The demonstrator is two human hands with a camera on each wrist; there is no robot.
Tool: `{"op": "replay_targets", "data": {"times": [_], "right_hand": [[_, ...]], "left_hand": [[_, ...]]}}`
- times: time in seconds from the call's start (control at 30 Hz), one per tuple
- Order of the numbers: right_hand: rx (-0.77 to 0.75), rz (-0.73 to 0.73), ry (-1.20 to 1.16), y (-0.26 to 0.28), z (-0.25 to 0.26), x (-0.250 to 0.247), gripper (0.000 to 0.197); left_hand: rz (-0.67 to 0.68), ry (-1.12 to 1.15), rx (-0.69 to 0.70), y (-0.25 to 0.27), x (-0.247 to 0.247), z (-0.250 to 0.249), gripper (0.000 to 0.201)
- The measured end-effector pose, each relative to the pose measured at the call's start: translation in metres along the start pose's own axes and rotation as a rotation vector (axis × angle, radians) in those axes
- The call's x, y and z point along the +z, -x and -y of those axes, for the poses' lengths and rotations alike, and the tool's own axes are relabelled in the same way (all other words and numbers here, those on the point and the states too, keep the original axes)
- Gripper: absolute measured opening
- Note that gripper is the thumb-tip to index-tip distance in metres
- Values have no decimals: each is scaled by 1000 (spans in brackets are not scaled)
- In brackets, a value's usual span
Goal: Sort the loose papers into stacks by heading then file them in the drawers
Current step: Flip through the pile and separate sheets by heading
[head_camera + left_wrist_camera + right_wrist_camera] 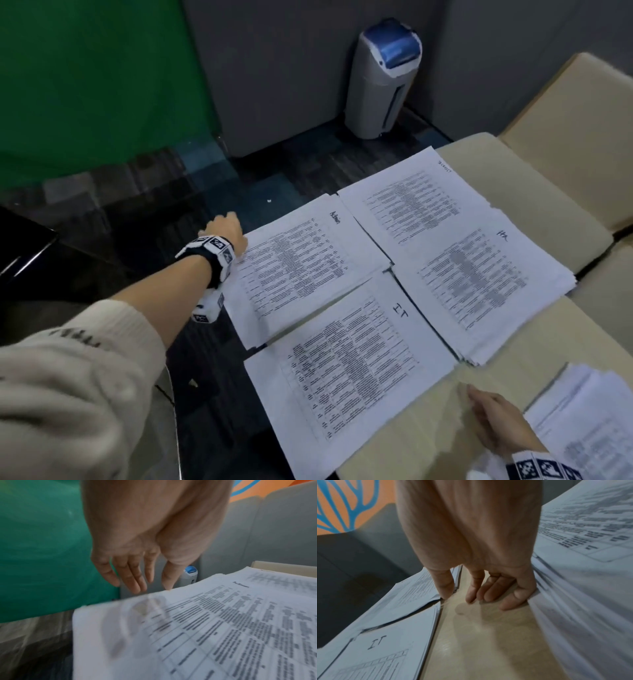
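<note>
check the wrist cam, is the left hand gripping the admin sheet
No, the left hand hangs open with straight fingers, past the far edge of the Admin stack.

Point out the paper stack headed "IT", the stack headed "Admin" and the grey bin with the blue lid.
paper stack headed "IT" [346, 370]: head view, middle of top sheet.
stack headed "Admin" [298, 270]: head view, middle of top sheet.
grey bin with the blue lid [371, 92]: head view, grey body.

bare table strip [428, 421] between IT stack [346, 363] and loose pile [589, 411] — passable
</note>
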State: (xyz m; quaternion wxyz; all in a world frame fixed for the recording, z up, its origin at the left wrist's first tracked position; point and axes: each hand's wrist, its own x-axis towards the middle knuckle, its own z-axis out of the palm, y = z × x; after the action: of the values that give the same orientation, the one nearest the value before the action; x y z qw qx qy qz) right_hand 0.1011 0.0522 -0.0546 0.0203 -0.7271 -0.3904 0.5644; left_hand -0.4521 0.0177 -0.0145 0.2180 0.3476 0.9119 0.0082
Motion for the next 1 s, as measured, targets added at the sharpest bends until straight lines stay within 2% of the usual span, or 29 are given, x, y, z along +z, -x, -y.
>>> {"op": "replay_targets", "data": {"times": [0.1,0.23,0.33,0.43,0.6,0.67,0.73,0.8,0.83,0.93,1.0], "right_hand": [[-15,14,-212,16,-7,-5,29],[-136,-88,-440,40,-21,-28,14],[-230,-239,-444,50,-53,-61,11],[-248,-370,-373,58,-94,-102,8],[-149,-627,-178,67,-160,-162,11],[-104,-693,-145,68,-185,-176,17],[-57,-734,-148,71,-206,-185,27],[-31,-727,-170,71,-222,-188,27],[-32,-691,-189,70,-227,-188,25],[-82,-551,-213,68,-234,-181,22],[-108,-510,-212,67,-233,-177,26]], "left_hand": [[-134,24,60,16,-3,-34,34],[-116,60,252,52,-9,-103,23],[-105,64,400,99,2,-167,20],[-35,132,550,161,28,-234,18],[160,299,705,269,107,-324,16],[240,300,759,307,146,-346,22],[321,247,781,338,180,-358,42],[374,139,777,361,206,-360,60],[372,86,769,368,216,-359,63],[322,4,743,385,236,-354,51],[288,3,736,392,244,-352,43]]}}
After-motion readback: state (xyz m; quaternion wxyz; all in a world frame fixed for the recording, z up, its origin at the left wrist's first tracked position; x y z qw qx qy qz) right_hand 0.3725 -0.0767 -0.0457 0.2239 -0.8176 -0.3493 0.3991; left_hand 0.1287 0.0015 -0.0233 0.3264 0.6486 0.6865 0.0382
